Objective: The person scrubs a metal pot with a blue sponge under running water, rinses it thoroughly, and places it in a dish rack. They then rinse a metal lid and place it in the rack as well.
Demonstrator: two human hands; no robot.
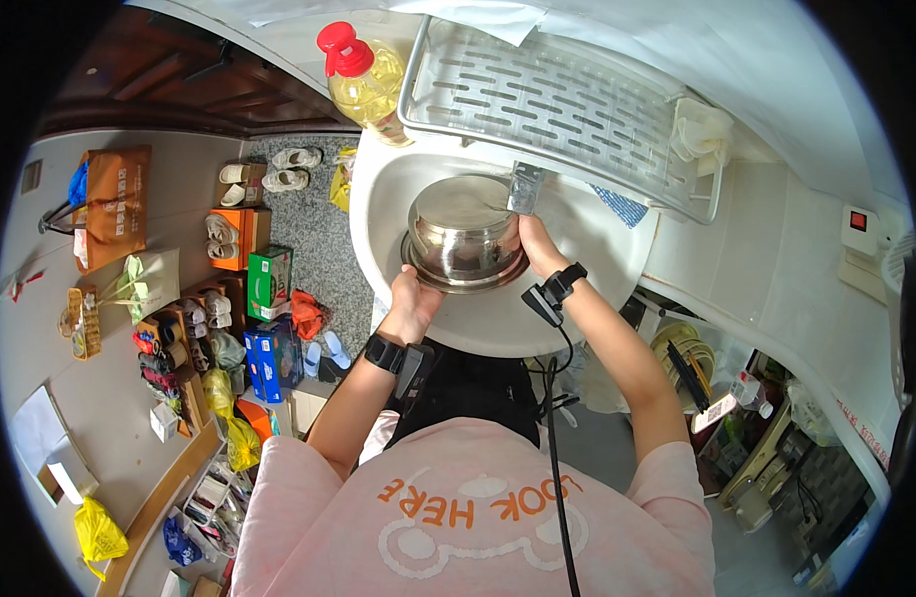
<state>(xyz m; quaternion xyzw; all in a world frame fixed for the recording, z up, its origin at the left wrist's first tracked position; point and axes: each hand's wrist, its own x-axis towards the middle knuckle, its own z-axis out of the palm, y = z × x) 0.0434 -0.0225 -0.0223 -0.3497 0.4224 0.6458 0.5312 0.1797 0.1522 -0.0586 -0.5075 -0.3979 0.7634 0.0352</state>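
Both my hands grip a shiny stainless steel pot point(465, 244) over a white washbasin point(373, 214). The pot is tipped, its flat round base turned up and its flared rim on the side nearer me. My left hand point(413, 300) is closed on the rim at the near left. On the right side, my right hand point(538, 247) holds the pot's wall, its fingers partly hidden behind the metal. Just beyond that hand stands the chrome faucet point(525, 187). Whether water runs from it I cannot tell.
A grey slotted rack point(557, 104) lies behind the basin. Left of it stands an oil bottle with a red pump point(368, 85). A blue-and-white cloth point(619, 206) sits at the basin's back right. A black cable point(555, 448) hangs from my right wrist. Shoes and boxes point(269, 284) stand left.
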